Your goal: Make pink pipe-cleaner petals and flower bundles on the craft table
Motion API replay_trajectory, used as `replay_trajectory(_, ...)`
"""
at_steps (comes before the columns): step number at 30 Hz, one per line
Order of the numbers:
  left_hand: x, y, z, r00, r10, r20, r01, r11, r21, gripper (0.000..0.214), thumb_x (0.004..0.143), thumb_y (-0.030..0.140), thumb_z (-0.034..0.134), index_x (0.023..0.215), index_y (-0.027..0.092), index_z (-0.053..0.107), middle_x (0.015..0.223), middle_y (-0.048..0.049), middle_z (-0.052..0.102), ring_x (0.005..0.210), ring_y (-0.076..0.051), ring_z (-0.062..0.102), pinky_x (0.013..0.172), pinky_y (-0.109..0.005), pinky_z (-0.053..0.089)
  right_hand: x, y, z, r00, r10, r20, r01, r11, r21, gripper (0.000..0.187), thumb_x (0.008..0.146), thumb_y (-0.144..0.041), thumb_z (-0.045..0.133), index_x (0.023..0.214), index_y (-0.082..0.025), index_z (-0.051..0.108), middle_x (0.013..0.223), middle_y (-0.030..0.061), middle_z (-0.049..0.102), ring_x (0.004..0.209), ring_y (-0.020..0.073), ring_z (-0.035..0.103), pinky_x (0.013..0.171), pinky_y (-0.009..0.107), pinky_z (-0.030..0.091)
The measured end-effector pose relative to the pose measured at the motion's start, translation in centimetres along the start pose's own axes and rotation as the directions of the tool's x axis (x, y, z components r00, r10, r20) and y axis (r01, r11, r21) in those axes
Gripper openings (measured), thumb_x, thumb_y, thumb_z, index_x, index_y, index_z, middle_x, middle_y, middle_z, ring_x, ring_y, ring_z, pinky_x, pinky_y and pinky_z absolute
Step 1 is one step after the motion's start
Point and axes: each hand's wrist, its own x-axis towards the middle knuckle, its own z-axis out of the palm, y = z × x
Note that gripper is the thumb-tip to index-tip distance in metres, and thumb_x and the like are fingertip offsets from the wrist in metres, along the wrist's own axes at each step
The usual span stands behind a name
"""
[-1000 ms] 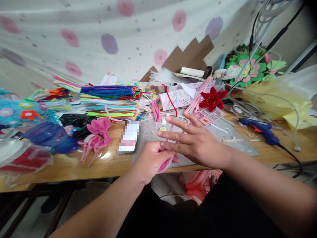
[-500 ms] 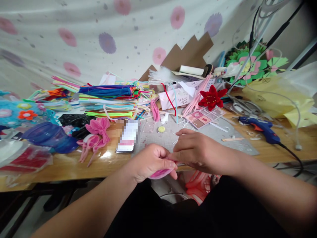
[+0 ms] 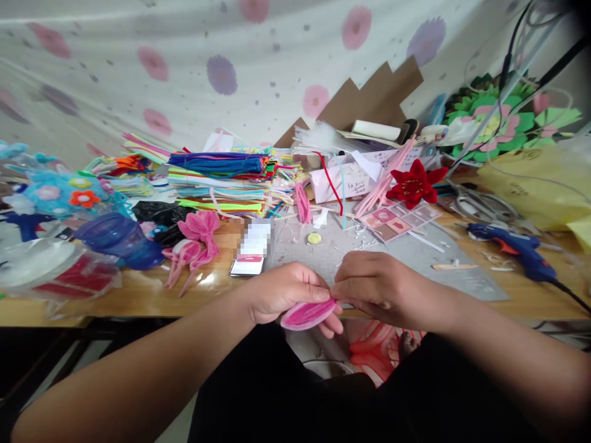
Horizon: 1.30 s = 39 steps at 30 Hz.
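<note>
A pink pipe-cleaner petal (image 3: 307, 315), darker inside with a paler rim, is pinched near its right end by my left hand (image 3: 293, 295), thumb on top and fingers underneath. My right hand (image 3: 383, 286) is closed with its fingertips pressed together at the petal's right tip. Those fingertips hide the tip itself. Both hands are just above the table's front edge. Finished pink petals (image 3: 198, 231) with stems lie to the left, and a small yellow disc (image 3: 314, 238) rests on the grey cutting mat (image 3: 295, 249) beyond my hands.
Bundled pipe cleaners (image 3: 217, 184) are stacked at the back left. A phone (image 3: 252, 249) lies left of the mat. A red flower (image 3: 417, 184) stands at the back right, near scissors (image 3: 478, 203). A blue glue gun (image 3: 512, 246) and its cord lie on the right.
The petal has turned so more of its face shows below my left hand. The view has shifted, moving the table's things rightward. Both hands stay together at the petal's tip.
</note>
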Motion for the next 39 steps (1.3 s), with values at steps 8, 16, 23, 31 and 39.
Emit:
replay_trajectory(8,-0.9,0.1,-0.6,0.956,0.153,-0.249,-0.115,0.98,0.16,0.022,0.073,0.031,0.067,0.077,0.01,0.064,0.079,-0.0115,0.072,0.06,-0.016,0.067,0.065,-0.027,0.049,-0.7,0.9,0.7,0.99,0.015,-0.143,-0.025,0.998,-0.062,0.02,0.086,-0.009,0.051,0.101,-0.016,0.061,0.082,0.0068,0.061,0.076,0.0156,0.054,0.065,0.028,0.042)
replay_trajectory(16,-0.2,-0.6,1.2,0.765,0.389,-0.514,-0.334,0.921,0.2,0.019,0.078,0.03,0.06,0.07,0.014,0.054,0.062,-0.0003,0.065,0.056,-0.014,0.064,0.062,-0.027,0.048,-0.3,0.7,1.4,0.958,0.086,-0.274,-0.12,0.987,-0.11,0.017,0.088,-0.015,0.05,0.101,-0.016,0.062,0.079,0.0065,0.063,0.074,0.0151,0.056,0.062,0.027,0.045)
replay_trajectory(23,-0.6,-0.3,1.5,0.804,0.372,-0.465,-0.366,0.925,0.107,0.023,0.081,0.033,0.057,0.069,0.014,0.052,0.067,-0.0053,0.068,0.059,-0.016,0.064,0.067,-0.03,0.047,-0.3,0.5,1.6,0.947,0.079,-0.311,-0.127,0.982,-0.137,0.016,0.089,-0.016,0.049,0.098,-0.016,0.062,0.077,0.0067,0.062,0.073,0.0155,0.057,0.061,0.027,0.046)
replay_trajectory(31,-0.9,-0.2,0.9,0.867,0.333,-0.371,-0.343,0.939,0.041,0.022,0.085,0.031,0.053,0.076,0.011,0.057,0.073,-0.0101,0.071,0.063,-0.019,0.067,0.071,-0.033,0.048,-0.3,0.3,1.0,0.96,0.008,-0.28,-0.056,0.985,-0.163,0.014,0.088,-0.013,0.049,0.095,-0.014,0.06,0.077,0.0072,0.06,0.073,0.0163,0.055,0.062,0.029,0.044)
replay_trajectory(39,-0.8,1.4,0.8,0.944,0.217,-0.25,-0.061,0.856,0.513,0.019,0.075,0.031,0.062,0.073,0.013,0.063,0.079,-0.0082,0.071,0.075,-0.021,0.066,0.07,-0.03,0.048,-0.8,0.4,1.2,0.969,-0.052,-0.242,-0.008,0.971,-0.238,0.017,0.088,-0.011,0.045,0.097,-0.014,0.059,0.082,0.0077,0.06,0.079,0.0166,0.054,0.069,0.031,0.046)
